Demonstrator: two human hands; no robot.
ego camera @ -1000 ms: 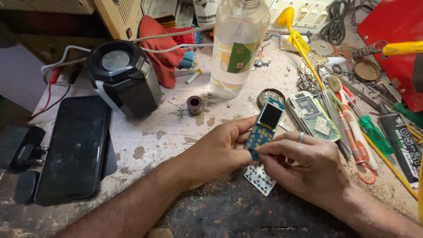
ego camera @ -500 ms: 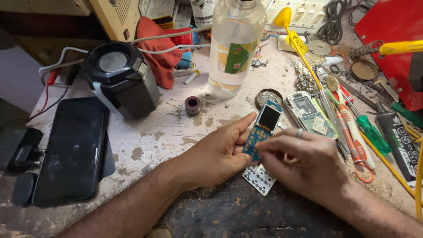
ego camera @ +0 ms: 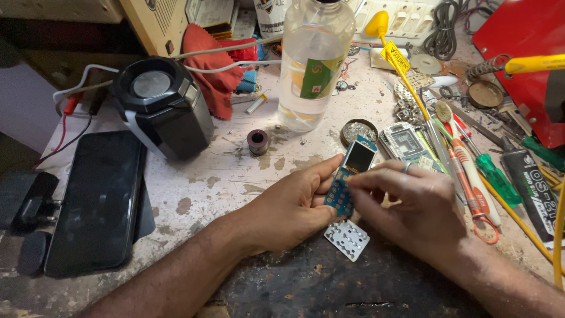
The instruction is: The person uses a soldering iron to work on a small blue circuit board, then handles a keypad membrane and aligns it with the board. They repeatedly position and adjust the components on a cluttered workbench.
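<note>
Cluttered, paint-worn workbench (ego camera: 223,176), both hands holding bare phone board (ego camera: 348,182)

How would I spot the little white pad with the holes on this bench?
Find the tall clear bottle at the back, then drop to the two hands, left hand and right hand, sharing a blue phone board. Just below them lies the white keypad sheet, flat, with rows of holes.
</note>
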